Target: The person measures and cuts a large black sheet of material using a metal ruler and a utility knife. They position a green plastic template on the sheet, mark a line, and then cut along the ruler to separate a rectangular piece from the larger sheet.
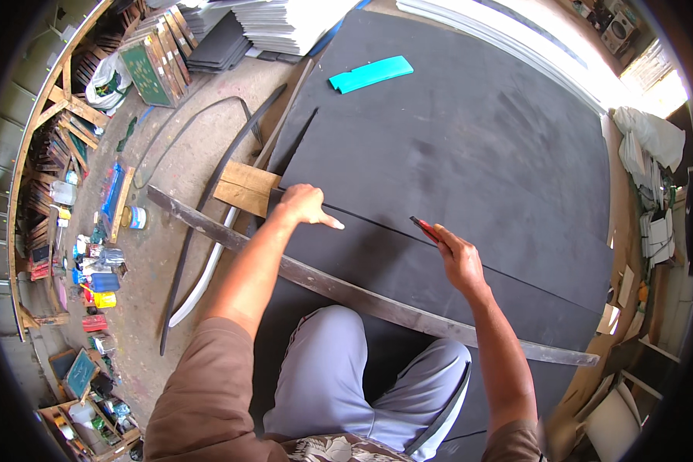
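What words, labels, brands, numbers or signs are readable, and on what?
None readable.
Tin on the floor: label too small to read.
Red cutter in the right hand: any marking too small to read.
Black sheet: no lettering visible.
Teal strip: no lettering visible.

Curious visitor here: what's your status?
Right hand gripping red cutter. Left hand at left side of black sheet. Long grey bar lying across near side.

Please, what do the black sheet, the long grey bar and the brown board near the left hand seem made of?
Black sheet: perhaps foam or rubber, by its matte, smudged surface.
Grey bar: possibly metal, scuffed, with dull sheen.
Brown board: wood, seemingly unvarnished, by its grain.
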`<state>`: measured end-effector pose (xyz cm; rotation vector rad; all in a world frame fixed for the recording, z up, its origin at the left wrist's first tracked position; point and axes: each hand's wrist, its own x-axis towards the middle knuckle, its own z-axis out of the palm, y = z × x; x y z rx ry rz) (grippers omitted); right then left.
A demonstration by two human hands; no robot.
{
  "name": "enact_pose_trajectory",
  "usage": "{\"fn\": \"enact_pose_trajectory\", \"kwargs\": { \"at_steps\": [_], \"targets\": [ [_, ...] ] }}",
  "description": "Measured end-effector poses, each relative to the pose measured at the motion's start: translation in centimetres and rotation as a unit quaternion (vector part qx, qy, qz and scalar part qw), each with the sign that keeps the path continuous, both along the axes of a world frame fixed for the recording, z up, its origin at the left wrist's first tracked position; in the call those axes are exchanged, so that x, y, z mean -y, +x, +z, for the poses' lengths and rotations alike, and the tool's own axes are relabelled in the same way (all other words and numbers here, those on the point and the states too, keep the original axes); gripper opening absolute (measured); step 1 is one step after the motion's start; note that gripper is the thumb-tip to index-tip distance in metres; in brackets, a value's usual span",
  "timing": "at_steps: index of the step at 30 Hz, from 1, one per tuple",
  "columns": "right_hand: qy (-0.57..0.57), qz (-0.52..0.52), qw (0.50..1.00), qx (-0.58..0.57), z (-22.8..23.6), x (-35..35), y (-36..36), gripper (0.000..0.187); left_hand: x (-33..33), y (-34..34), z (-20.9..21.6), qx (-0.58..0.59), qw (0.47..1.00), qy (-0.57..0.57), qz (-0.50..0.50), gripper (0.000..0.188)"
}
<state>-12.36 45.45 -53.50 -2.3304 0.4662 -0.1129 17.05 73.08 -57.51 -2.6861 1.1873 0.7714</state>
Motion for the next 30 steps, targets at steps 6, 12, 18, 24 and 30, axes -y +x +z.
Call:
{"fn": "enact_pose_trajectory", "kwargs": {
  "at_steps": [6,12,18,24,30],
  "targets": [
    [0.002,0.046,0.999,0.027,2.4,-3.3,1.8,0.037,-2.6,-4.3,-0.6,0.069,0.978,-0.189,0.051,0.079],
    [-0.038,0.150,0.987,0.042,3.3,-6.4,5.4,0.041,-4.4,-7.0,0.9,0.177,0.924,-0.338,0.017,0.063],
    [-0.036,0.090,0.994,0.054,1.0,-5.6,6.3,0.038,-4.4,-7.5,4.2,0.073,0.978,-0.174,0.083,0.063],
    [-0.025,-0.017,0.996,-0.083,2.7,0.1,0.0,0.033,-1.5,-6.3,2.0,0.039,0.988,-0.137,0.052,0.075],
    [-0.048,-0.128,0.985,-0.102,4.7,5.7,-10.1,0.033,8.8,-12.0,-1.3,-0.056,0.989,-0.125,-0.058,0.084]
  ]
}}
